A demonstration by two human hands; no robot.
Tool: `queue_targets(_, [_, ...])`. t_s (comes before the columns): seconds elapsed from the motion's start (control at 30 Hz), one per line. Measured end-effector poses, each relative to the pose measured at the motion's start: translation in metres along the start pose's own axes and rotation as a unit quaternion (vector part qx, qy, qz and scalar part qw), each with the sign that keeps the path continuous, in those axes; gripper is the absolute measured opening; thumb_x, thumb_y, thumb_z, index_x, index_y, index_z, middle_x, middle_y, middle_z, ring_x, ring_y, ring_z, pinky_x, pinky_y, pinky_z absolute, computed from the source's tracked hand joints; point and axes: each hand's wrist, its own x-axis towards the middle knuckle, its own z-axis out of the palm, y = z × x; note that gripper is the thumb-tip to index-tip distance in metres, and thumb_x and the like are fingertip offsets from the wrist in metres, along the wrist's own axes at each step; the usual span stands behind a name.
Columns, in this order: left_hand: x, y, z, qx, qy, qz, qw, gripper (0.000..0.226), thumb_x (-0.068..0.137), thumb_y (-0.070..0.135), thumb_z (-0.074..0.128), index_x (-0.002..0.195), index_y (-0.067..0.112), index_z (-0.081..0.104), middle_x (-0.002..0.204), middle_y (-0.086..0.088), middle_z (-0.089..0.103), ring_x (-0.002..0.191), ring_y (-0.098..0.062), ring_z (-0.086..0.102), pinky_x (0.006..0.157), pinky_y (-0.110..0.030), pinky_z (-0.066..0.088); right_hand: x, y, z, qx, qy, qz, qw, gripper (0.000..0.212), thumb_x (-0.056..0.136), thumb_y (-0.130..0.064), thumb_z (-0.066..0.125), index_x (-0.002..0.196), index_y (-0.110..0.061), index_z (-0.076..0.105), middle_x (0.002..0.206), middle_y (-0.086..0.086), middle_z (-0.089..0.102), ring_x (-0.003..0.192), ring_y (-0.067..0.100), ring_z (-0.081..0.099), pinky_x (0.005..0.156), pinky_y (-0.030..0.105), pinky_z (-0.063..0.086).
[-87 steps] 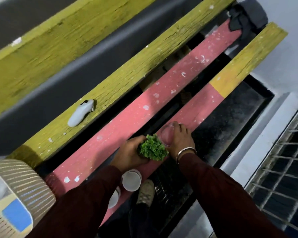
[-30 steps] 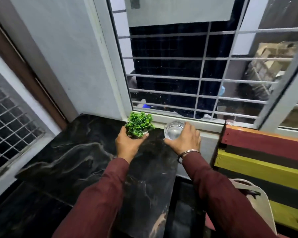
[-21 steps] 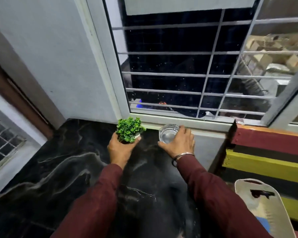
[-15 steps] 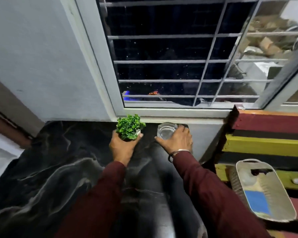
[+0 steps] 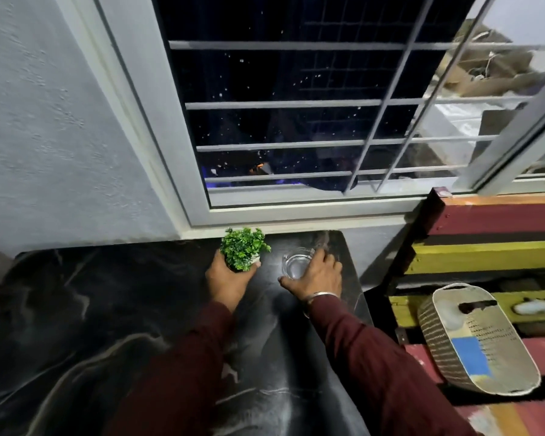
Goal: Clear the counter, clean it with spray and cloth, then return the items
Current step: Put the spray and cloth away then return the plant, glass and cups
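My left hand grips a small green potted plant at the far side of the black marble counter, just below the window sill. To its right my right hand holds a clear glass, fingers curled round its rim. Plant and glass are side by side, near the counter's back right corner. I cannot tell whether either one touches the counter. Both sleeves are dark red.
A barred window rises behind the counter, with a grey wall to the left. Right of the counter stands a red and yellow wooden bench with a woven basket on it and a white object behind the basket.
I turned from the bench to the counter carrying the plant and the glass. Over the last second both hands have reached toward the counter's back edge under the window.
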Motion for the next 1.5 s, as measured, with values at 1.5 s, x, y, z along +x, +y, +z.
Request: queue_targets(1.5, [-0.02,0.031,-0.038,0.36,0.024,0.27,0.893,0.083,0.075,0.036,0.077,0.146,0.01,0.044,0.154,-0.016,0.04,0.146,-0.037,0.032,0.115,-0.055,0.035,0.021,0.017,-0.02,-0.102,0.088,-0.18,0.974,0.105,0.078,-0.071,0.041,0.152,-0.01,-0.002,0.159,0.015,-0.002,0.147,0.029,0.0,0.119,0.049,0.002])
